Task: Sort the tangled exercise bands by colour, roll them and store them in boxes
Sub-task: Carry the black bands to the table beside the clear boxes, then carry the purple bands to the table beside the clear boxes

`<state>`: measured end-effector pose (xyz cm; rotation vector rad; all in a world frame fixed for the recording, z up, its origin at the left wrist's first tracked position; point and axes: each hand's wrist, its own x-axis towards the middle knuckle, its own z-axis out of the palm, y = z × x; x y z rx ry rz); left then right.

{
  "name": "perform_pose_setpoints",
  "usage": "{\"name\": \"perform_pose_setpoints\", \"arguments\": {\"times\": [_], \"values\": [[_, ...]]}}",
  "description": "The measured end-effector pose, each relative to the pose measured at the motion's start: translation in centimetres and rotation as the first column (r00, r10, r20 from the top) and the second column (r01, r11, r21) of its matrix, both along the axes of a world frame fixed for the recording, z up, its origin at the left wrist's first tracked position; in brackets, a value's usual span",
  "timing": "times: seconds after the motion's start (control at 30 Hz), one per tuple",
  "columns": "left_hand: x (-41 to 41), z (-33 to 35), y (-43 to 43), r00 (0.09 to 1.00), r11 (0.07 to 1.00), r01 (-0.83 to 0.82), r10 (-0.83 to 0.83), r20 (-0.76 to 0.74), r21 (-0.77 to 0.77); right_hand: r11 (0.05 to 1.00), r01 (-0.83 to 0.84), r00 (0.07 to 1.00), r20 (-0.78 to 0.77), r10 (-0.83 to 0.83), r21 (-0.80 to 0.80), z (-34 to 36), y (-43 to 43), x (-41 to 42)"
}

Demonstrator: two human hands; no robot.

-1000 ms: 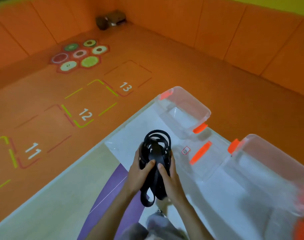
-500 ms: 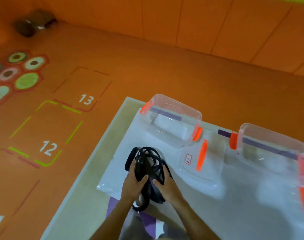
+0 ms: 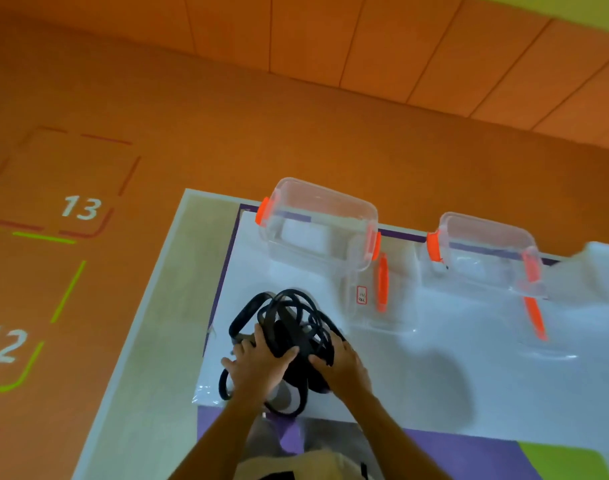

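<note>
Black exercise bands come down to the white sheet, with both hands round the tangle.

A moment ago the bundle was held up in the air; now it sits low at the near-left of the sheet on the desk, resting there or just above it. The left hand and right hand grip its loops from either side. This looks like the start of untangling, and nothing is rolled or boxed yet. Two clear boxes, the left box and the right box, stand open at the far edge. A loose lid lies between the bundle and the left box.
</note>
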<state>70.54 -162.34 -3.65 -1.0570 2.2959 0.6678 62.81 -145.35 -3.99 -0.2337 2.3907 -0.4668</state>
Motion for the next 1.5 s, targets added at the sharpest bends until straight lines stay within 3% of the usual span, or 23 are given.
{"name": "perform_pose_setpoints", "arguments": {"times": [0.23,0.43,0.6,0.73,0.83,0.97,1.13,1.3,1.5], "values": [[1.0,2.3,-2.1,0.981,0.982,0.191,-0.191,-0.031,-0.016,0.995,0.057,0.996,-0.061,-0.062,-0.081,1.0,1.0,1.1],[2.1,3.3,0.1,0.953,0.959,0.216,-0.248,-0.173,-0.185,0.977,0.119,0.984,-0.111,-0.14,-0.179,1.3,4.2,2.5],[2.8,3.8,2.8,0.867,0.907,0.327,-0.4,-0.298,-0.267,0.949,0.178,0.964,-0.147,-0.221,-0.26,2.6,6.8,2.8],[1.7,4.3,6.4,0.767,0.839,0.489,-0.544,-0.34,-0.24,0.974,0.12,0.943,-0.285,-0.172,-0.193,4.2,11.1,2.5],[0.1,4.7,11.4,0.654,0.749,0.593,-0.662,-0.366,-0.296,0.997,0.041,0.911,-0.407,-0.062,-0.061,5.3,16.1,2.3],[-2.5,5.6,20.1,0.557,0.622,0.688,-0.782,-0.279,-0.374,0.998,0.041,0.869,-0.495,-0.015,0.041,6.9,24.3,2.3],[-5.4,7.7,32.7,0.457,0.545,0.725,-0.838,-0.297,-0.422,0.985,0.16,0.837,-0.538,-0.104,0.059,8.6,37.7,3.2],[-8.5,10.4,44.9,0.304,0.418,0.79,-0.902,-0.306,-0.449,0.934,0.357,0.774,-0.569,-0.278,0.031,10.4,50.4,4.0],[-12.4,11.7,57.9,0.096,0.218,0.844,-0.96,-0.262,-0.49,0.857,0.507,0.72,-0.593,-0.361,0.094,12.3,62.7,2.5]]}}
